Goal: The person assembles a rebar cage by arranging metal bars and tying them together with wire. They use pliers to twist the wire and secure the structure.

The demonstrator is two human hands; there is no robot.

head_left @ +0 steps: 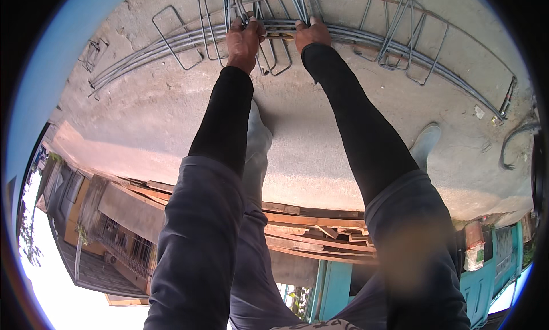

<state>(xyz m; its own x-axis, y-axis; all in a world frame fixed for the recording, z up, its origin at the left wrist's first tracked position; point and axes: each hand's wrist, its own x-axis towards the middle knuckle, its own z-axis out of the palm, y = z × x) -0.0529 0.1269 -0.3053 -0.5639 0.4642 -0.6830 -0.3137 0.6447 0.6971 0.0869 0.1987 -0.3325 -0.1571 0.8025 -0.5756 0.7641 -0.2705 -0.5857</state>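
Note:
Several long grey steel bars (280, 27) lie side by side on the concrete, curving across the far part of the head view. Bent rectangular wire stirrups sit around or across them. My left hand (243, 42) is closed at the bars, its fingers around a cluster of stirrups (227, 7). Just to its right, my right hand (313, 35) grips another bunch of stirrups (298, 4) where they meet the bars. The fingertips of both hands are partly hidden. Between the hands, one stirrup's lower end hangs on the near side of the bars.
More stirrups (410, 38) stand along the bars to the right, and a single one (168, 42) leans at the left. A thin rod arcs beyond them. Bent wire (506, 150) lies far right. Wooden planks (314, 221) are piled behind my legs, and my boot (426, 141) is at right.

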